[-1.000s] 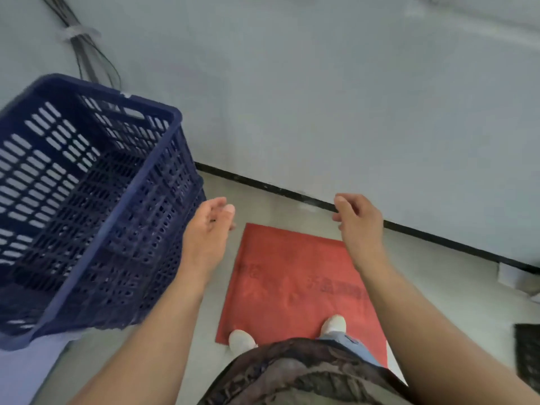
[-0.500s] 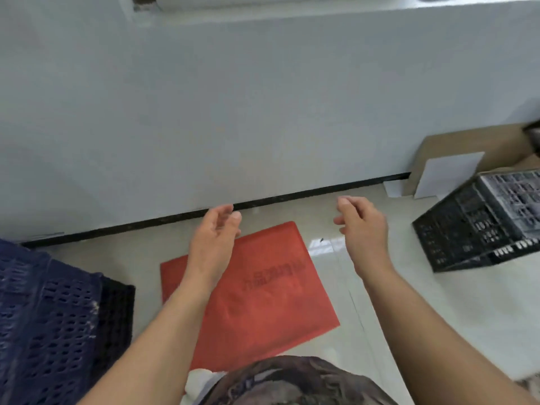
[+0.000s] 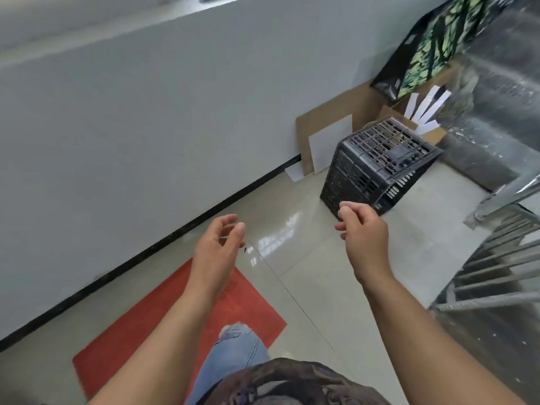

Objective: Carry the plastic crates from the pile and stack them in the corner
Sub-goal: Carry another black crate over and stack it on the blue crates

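A black plastic crate [image 3: 377, 165] lies tipped over on the tiled floor at the right, its slatted bottom facing up, close to the wall. My right hand [image 3: 362, 232] hangs in the air just in front of its near corner, fingers loosely curled, holding nothing. My left hand [image 3: 219, 244] is further left over the floor, fingers apart and empty. Both forearms reach forward from the bottom of the view. The blue crate is out of sight.
A red mat [image 3: 163, 323] lies on the floor under my leg. Cardboard sheets [image 3: 327, 124] lean on the wall behind the crate. A patterned bag [image 3: 432, 42] and foil-covered bulk [image 3: 496, 106] stand at the right, with a metal rack [image 3: 496, 273] below.
My view has swung right: the blue crate has left the frame and the black crate has come nearer, now just beyond my right hand. Both hands stay empty.
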### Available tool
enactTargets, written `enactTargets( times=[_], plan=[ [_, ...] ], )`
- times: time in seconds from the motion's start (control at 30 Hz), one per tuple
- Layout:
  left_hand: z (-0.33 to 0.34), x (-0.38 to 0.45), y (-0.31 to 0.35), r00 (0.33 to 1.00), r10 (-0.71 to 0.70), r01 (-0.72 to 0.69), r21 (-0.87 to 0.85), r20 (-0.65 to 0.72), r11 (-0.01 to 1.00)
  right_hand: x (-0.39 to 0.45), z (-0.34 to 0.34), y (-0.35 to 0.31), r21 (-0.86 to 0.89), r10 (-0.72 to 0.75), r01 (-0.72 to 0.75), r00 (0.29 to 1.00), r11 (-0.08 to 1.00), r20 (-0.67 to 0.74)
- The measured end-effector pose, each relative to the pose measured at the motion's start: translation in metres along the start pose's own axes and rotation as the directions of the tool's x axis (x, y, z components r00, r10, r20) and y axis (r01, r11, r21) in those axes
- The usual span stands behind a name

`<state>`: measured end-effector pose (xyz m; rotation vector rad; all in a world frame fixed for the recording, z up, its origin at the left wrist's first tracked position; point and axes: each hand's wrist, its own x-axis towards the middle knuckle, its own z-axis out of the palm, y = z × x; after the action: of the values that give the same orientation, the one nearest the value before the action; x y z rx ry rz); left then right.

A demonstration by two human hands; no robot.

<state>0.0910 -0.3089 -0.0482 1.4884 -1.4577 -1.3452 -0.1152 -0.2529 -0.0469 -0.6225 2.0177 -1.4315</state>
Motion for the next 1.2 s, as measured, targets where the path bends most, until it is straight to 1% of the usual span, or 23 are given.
enactTargets(
  times=[0.17,0.33,0.6,0.77,0.97,1.1,1.17,1.2],
  plan=[
    [0.053,0.041,0.019,0.996,0.003,-0.005,0.018,0.086,1.0,0.047,-0.029,0.01,0.012,0.047,-0.046,0.993,0.999,-0.104],
    [0.113,0.103,0.046,0.981,0.051,-0.056,0.021,0.19,0.998,0.113,-0.05,0.002,0.023,0.039,-0.035,0.98,0.999,-0.193],
    [0.207,0.208,0.101,0.951,0.047,-0.06,0.033,0.305,0.998,0.242,-0.067,-0.034,-0.006,0.086,-0.091,0.959,0.996,-0.27],
    [0.257,0.262,0.123,0.929,0.035,-0.063,0.062,0.369,0.996,0.307,-0.074,-0.043,-0.013,0.104,-0.113,0.944,0.993,-0.312],
    [0.311,0.29,0.138,0.923,0.03,-0.076,0.105,0.383,0.991,0.363,-0.094,-0.044,-0.046,0.108,-0.126,0.95,0.991,-0.293],
    [0.347,0.301,0.139,0.943,-0.021,-0.014,0.102,0.333,0.995,0.404,-0.118,-0.032,-0.054,0.125,-0.147,0.947,0.988,-0.296],
    [0.366,0.306,0.139,0.955,-0.03,-0.004,0.116,0.297,0.993,0.427,-0.134,-0.023,-0.06,0.133,-0.154,0.955,0.986,-0.266],
    [0.376,0.309,0.139,0.961,-0.032,-0.004,0.128,0.274,0.992,0.44,-0.142,-0.017,-0.09,0.13,-0.154,0.965,0.984,-0.229]
  ],
)
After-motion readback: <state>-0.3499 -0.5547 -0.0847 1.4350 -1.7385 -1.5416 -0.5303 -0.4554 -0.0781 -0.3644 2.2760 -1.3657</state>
